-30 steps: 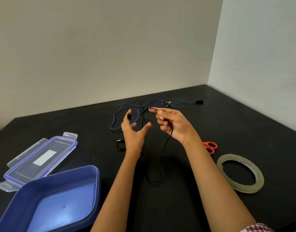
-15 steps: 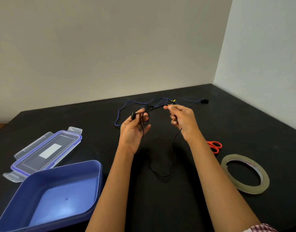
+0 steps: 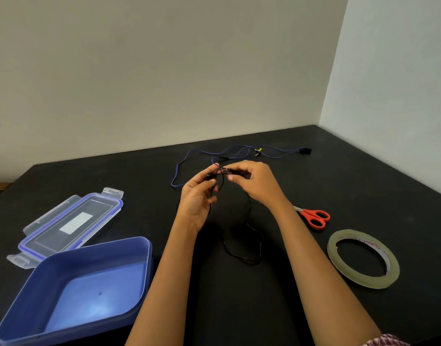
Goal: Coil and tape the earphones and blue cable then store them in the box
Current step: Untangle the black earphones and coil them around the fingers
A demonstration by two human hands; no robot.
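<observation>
Early stage: left hand [image 3: 198, 197] and right hand [image 3: 258, 182] pinch the earphones [image 3: 236, 255], coiling; blue cable [image 3: 176, 171], twelve o'clock, lies loose; box [image 3: 97, 246], eight o'clock, awaits.

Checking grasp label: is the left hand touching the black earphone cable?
Touching. Head view: the left hand pinches the earphone cable, a loop draped over its fingers.

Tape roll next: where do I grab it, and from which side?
Pinch the near-left rim of the tape roll from above with the right hand, once it frees the earphones. The roll lies flat on the table, so its thin band offers no side grip; thumb in the open hole, fingers outside should hold it.
</observation>
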